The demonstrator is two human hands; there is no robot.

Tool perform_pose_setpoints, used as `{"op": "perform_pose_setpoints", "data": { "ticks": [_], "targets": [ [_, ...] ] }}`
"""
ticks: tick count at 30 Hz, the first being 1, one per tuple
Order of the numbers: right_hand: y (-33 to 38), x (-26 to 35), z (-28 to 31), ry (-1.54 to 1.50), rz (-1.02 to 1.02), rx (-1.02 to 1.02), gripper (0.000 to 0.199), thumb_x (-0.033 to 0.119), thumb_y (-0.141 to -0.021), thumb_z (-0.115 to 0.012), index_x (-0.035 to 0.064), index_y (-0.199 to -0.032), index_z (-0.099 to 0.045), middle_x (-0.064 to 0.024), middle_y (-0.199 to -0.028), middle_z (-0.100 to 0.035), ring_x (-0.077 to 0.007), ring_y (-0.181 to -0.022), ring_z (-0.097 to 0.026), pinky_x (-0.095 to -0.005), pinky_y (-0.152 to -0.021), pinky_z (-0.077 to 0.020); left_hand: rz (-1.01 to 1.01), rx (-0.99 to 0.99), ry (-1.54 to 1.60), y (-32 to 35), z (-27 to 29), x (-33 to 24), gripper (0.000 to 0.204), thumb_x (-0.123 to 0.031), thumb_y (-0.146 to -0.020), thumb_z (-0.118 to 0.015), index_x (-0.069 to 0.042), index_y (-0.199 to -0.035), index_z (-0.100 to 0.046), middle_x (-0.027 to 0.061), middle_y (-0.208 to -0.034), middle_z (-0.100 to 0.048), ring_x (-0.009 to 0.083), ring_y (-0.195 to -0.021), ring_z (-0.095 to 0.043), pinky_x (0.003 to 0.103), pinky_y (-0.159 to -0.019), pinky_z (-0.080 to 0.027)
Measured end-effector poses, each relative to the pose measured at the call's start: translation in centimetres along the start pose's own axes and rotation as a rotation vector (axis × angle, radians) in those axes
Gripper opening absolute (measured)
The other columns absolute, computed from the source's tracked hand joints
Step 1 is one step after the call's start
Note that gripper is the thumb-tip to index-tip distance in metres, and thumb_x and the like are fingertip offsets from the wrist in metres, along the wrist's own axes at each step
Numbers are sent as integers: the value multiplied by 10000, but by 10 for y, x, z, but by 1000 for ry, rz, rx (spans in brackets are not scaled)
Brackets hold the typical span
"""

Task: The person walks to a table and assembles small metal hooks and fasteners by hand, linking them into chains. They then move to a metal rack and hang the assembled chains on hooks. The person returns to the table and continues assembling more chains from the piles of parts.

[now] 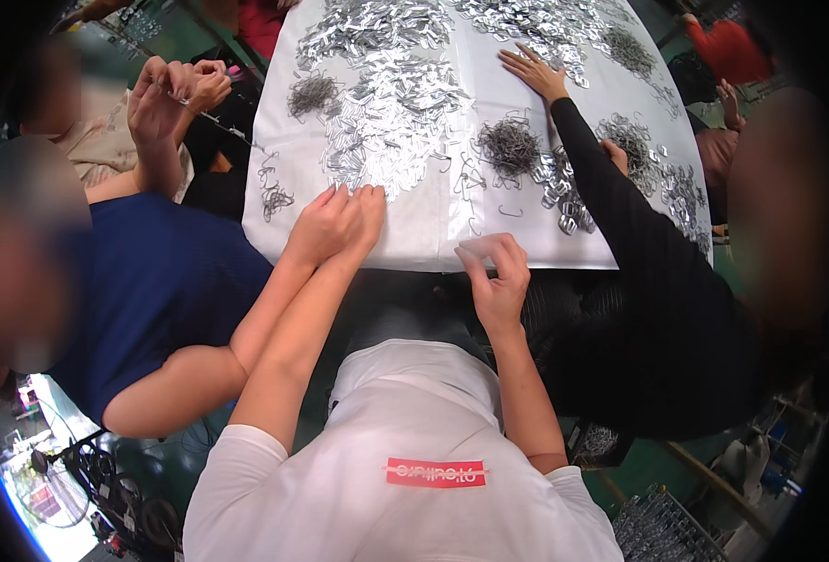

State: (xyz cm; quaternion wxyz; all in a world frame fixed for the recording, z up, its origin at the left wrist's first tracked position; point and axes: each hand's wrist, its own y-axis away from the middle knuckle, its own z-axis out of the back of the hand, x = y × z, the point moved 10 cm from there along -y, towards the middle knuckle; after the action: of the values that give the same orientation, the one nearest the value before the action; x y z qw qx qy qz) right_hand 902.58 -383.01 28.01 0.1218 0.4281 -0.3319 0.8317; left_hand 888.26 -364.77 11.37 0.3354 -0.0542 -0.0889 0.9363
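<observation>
My left hand is at the near edge of a heap of small shiny flat metal pieces. Its fingers are bent together, and whatever is between the tips is hidden. A co-worker's hand in the same spot partly overlaps it from the left. Above the table's front edge, my right hand is closed in a pinch, slightly blurred; I cannot make out what it holds. Just beyond it lie a loose wire hook and a few more thin hooks.
A white-covered table carries a dark tangle of wire hooks, a smaller tangle and metal buckles. On the right a black-sleeved arm reaches across. Another person's raised hands are at the left.
</observation>
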Motion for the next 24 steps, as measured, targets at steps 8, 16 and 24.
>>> {"op": "perform_pose_setpoints", "data": {
  "ticks": [8,16,24],
  "targets": [
    [-1,16,-14,40,-69,34,64,83,-742,-729,82,-773,-673,-25,-740,-611,-215,-752,-583,-337,-762,-383,337,79,1664,1,95,-48,154,-111,-856,-681,0,-961,-683,53,-864,-705,97,-790,-649,223,-713,-497],
    [-5,44,-24,110,9,42,80,109,-738,-737,84,-783,-676,-16,-768,-622,-218,-768,-583,-357,-818,-375,237,229,1715,17,158,-62,170,-100,-858,-677,18,-980,-673,55,-871,-697,101,-821,-646,230,-749,-505],
    [-21,39,-40,7,-25,229,100,98,-729,-744,51,-768,-665,-45,-777,-630,-223,-764,-584,-361,-843,-385,141,293,1620,9,171,-52,143,-34,-843,-673,18,-976,-680,45,-944,-640,119,-891,-624,250,-799,-490]
  ]
}}
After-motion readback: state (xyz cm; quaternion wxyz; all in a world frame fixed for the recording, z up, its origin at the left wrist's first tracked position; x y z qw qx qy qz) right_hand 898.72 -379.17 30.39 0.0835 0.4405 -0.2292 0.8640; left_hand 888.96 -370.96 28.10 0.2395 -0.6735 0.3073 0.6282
